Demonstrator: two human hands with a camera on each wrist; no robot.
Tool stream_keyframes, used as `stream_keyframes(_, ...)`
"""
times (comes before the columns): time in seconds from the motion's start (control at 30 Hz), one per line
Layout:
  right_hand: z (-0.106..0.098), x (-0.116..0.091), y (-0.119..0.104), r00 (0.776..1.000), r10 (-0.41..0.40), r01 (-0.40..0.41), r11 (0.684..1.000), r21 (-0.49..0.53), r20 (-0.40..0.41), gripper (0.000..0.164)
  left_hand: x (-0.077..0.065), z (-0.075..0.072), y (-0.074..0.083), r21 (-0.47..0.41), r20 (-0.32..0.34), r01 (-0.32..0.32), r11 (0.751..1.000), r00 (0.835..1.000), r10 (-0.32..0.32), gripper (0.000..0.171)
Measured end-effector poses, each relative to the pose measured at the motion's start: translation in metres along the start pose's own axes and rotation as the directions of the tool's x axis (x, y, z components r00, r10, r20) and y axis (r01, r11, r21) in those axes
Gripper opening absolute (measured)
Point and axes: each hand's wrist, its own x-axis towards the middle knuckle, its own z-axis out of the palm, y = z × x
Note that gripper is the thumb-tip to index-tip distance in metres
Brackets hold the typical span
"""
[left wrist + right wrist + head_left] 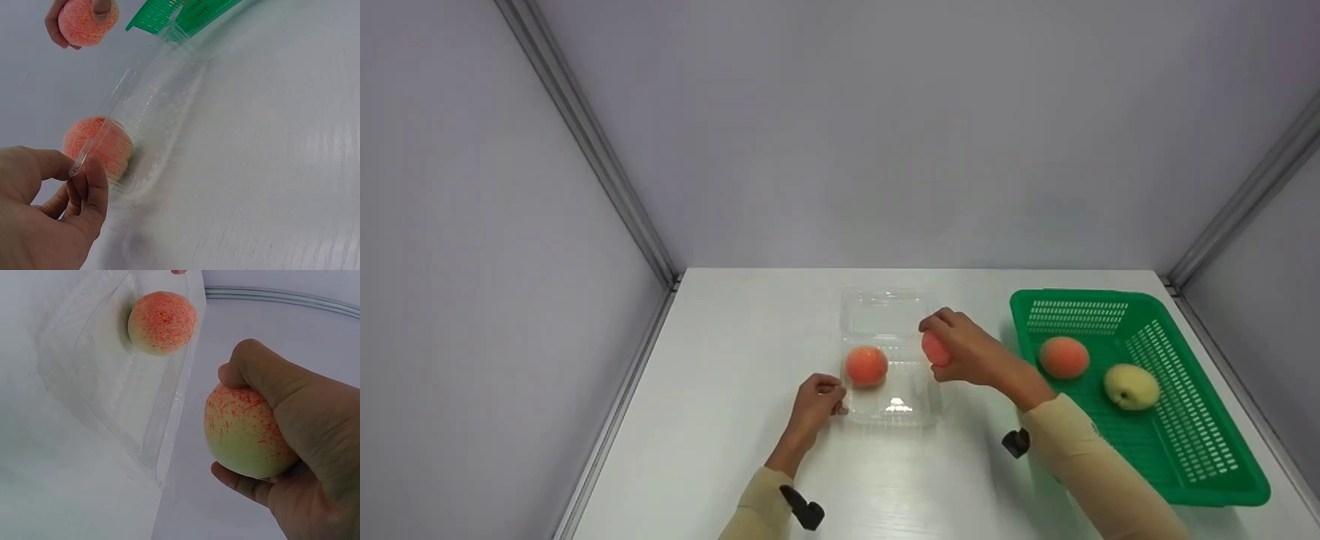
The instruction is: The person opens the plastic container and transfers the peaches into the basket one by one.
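Observation:
A clear plastic clamshell box [911,405] lies open on the table, its lid [885,313] folded back to the far side. One peach [866,366] sits in the box's far left part. My left hand [816,405] pinches the tab on the box's left rim between thumb and fingers, as the left wrist view shows close up. Above the box's right side, my right hand [971,352] grips a second peach [242,433], red-speckled over pale green, with thumb and fingers round it. That peach is apart from the box.
On the right stands a green plastic basket [1222,442] with slotted walls. Inside it lie another peach [1064,358] and a yellow-green fruit [1132,387]. The white table [735,337] is bounded by grey panels at the back and sides.

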Motion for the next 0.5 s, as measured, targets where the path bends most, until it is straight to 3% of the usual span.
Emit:
stream_keyframes(0.23,-0.0002,-0.0017,0.0032,1.0,-0.009,0.009,1.0,-0.004,-0.013,0.076,-0.0011,0.0004,0.0002,0.006,-0.017,0.029,1.0,0.999,-0.029,0.03)
stream_keyframes(0.5,-0.0036,-0.0041,0.007,1.0,-0.013,0.013,1.0,-0.026,-0.025,0.073,-0.0036,0.0003,0.0017,0.023,-0.005,0.022,0.999,1.0,-0.021,0.029)
